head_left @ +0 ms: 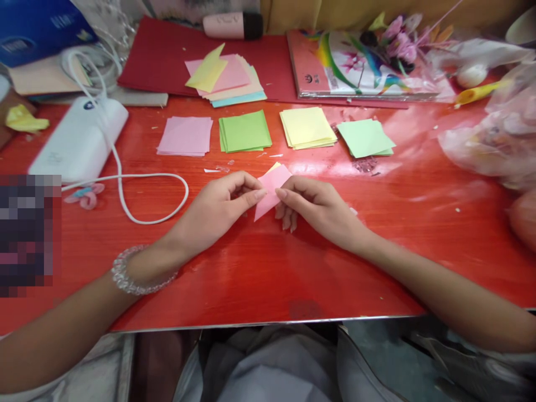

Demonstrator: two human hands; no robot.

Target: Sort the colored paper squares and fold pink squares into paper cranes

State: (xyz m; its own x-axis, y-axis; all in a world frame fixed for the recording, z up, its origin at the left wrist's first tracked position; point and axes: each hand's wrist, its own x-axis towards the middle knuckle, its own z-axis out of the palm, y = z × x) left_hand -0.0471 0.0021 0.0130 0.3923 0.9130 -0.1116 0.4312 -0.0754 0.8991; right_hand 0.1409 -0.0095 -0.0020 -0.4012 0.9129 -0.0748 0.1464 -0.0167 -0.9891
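Between my two hands, a small pink sheet of paper (272, 187) is held up over the red table, tilted with one corner pointing down. A bit of yellow paper shows behind its top edge. My left hand (228, 204) pinches its left side between thumb and fingers. On the right side, my right hand (316, 204) grips it with the thumb in front; its lower fingers curl behind. Just beyond lie stacks of square paper: pink (185, 135), green (245, 132), yellow (309, 127) and mint (365, 138).
A white power bank (79, 137) with a looped cable (121, 190) lies at left. Behind the stacks, loose coloured papers (234, 75) rest on a dark red folder (154, 61). A wrapped paper pack (335, 64) and crumpled plastic (489, 134) are at right.
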